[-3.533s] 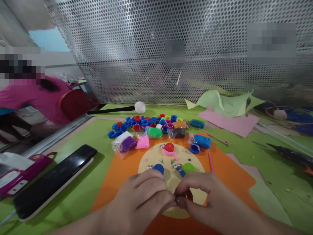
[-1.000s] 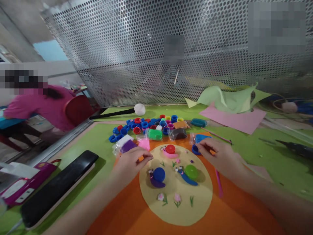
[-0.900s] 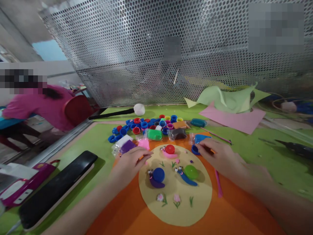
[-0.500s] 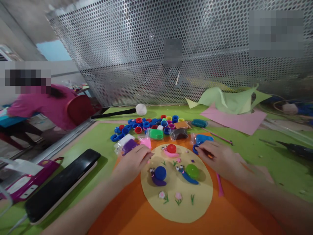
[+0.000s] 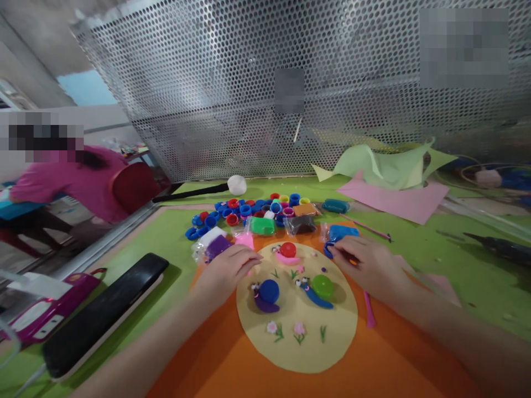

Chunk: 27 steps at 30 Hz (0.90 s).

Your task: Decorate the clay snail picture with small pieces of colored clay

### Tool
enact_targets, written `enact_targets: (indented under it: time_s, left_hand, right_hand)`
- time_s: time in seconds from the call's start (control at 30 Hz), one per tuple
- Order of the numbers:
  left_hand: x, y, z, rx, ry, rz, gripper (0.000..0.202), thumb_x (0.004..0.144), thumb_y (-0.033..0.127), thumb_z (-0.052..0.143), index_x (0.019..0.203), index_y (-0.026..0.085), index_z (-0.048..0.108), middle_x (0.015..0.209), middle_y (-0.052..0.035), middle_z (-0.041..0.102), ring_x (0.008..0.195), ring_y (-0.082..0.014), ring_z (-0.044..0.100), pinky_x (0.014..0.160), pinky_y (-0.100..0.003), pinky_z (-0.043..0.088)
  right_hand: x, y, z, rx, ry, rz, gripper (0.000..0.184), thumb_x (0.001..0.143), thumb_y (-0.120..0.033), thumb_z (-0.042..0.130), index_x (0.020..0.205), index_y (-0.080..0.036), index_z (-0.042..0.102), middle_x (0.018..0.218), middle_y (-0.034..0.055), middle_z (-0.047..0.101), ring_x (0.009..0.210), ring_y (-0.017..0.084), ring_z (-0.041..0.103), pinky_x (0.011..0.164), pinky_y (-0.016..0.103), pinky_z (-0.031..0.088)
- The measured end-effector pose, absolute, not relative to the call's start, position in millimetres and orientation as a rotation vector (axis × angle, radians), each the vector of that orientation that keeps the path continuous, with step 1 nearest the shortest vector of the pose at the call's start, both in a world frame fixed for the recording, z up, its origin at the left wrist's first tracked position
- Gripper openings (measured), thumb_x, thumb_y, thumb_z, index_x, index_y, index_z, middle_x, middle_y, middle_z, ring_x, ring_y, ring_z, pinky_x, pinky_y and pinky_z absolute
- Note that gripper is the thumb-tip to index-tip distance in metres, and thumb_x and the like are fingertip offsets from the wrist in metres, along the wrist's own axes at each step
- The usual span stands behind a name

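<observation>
A yellow paper disc (image 5: 327, 354) lies on an orange sheet (image 5: 215, 354). On the disc sit three clay snails: a blue-shelled one (image 5: 267, 293), a green-shelled one (image 5: 319, 288) and a red-shelled one (image 5: 287, 252), with small clay flowers (image 5: 286, 329) below. My left hand (image 5: 226, 271) rests at the disc's upper left edge, fingers curled together beside a pink clay bag (image 5: 245, 240). My right hand (image 5: 367, 266) is at the disc's upper right edge, fingers pinched on a small orange bit (image 5: 352, 261), touching a blue cap (image 5: 328, 249).
Several bottle caps (image 5: 244, 210) and clay bags (image 5: 262, 225) lie behind the disc. A pink stick (image 5: 368, 309) lies under my right wrist. A black phone (image 5: 103, 309) and pink case (image 5: 41, 320) are left. A perforated metal screen (image 5: 249, 83) stands behind. A person in pink (image 5: 74, 177) sits far left.
3.5 s ago both hands pinched together at the disc's near edge. They then spread to its upper corners. Over the last second they have stayed nearly still.
</observation>
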<state>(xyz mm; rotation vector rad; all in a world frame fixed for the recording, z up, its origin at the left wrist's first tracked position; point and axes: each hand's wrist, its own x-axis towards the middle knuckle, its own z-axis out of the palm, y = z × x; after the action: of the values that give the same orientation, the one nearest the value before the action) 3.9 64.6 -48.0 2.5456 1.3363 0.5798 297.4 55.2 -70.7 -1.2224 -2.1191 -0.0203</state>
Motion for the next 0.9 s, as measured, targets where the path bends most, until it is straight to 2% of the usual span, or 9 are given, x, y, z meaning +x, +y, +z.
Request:
enact_targets:
  time_s: [0.17,0.33,0.53,0.63,0.77,0.9]
  left_hand:
    - [7.1,67.6,-47.8,2.581,1.331,0.585,0.026,0.093,0.029,0.041,0.083,0.018,0.062,0.085,-0.0031,0.065,0.082,-0.0166,0.06,0.075,-0.026,0.048]
    - [7.2,69.5,-48.8,2.593,1.361,0.563,0.023,0.089,0.033,0.051,0.075,0.017,0.061,0.079,-0.0018,0.063,0.073,-0.0157,0.059,0.065,-0.024,0.047]
    - [3.7,73.6,-51.1,2.586,1.358,0.557,0.014,0.087,0.024,0.054,0.081,0.019,0.064,0.084,-0.0015,0.066,0.079,-0.0154,0.06,0.07,-0.024,0.047]
    - [3.5,74.1,-50.9,2.553,1.38,0.559,0.01,0.086,0.02,0.055,0.082,0.018,0.064,0.085,-0.0017,0.065,0.077,-0.0143,0.06,0.067,-0.023,0.047]
    - [4.1,73.1,-50.2,2.524,1.414,0.573,0.009,0.086,0.02,0.056,0.082,0.018,0.064,0.083,-0.0017,0.064,0.072,-0.0138,0.059,0.065,-0.023,0.047]
    - [5.4,72.1,-49.2,2.534,1.422,0.585,0.008,0.083,0.023,0.061,0.078,0.018,0.064,0.081,-0.0019,0.064,0.076,-0.0153,0.059,0.068,-0.025,0.047]
  right_hand:
    - [298.7,56.4,-72.2,-1.211,-2.103,0.001,0.028,0.09,-0.024,0.04,0.063,-0.02,0.047,0.059,0.0001,0.056,0.054,0.015,0.049,0.054,0.027,0.035]
    - [299.4,57.4,-75.0,-1.213,-2.079,0.018,0.022,0.088,-0.024,0.041,0.068,-0.02,0.05,0.064,0.0003,0.058,0.057,0.015,0.051,0.054,0.026,0.037]
    - [298.3,59.9,-76.1,-1.191,-2.071,0.021,0.022,0.088,-0.023,0.042,0.068,-0.02,0.05,0.061,-0.0011,0.055,0.055,0.014,0.05,0.054,0.026,0.037]
    - [297.6,60.0,-74.8,-1.189,-2.069,0.016,0.023,0.088,-0.023,0.042,0.067,-0.02,0.049,0.06,-0.0014,0.054,0.053,0.013,0.049,0.053,0.026,0.036]
    - [297.3,58.9,-74.0,-1.198,-2.072,0.018,0.022,0.088,-0.022,0.043,0.067,-0.02,0.05,0.06,-0.0018,0.055,0.053,0.013,0.049,0.052,0.026,0.036]
    - [296.9,59.0,-74.5,-1.204,-2.069,0.018,0.022,0.088,-0.023,0.043,0.067,-0.019,0.05,0.059,-0.0024,0.054,0.052,0.013,0.049,0.051,0.025,0.035]
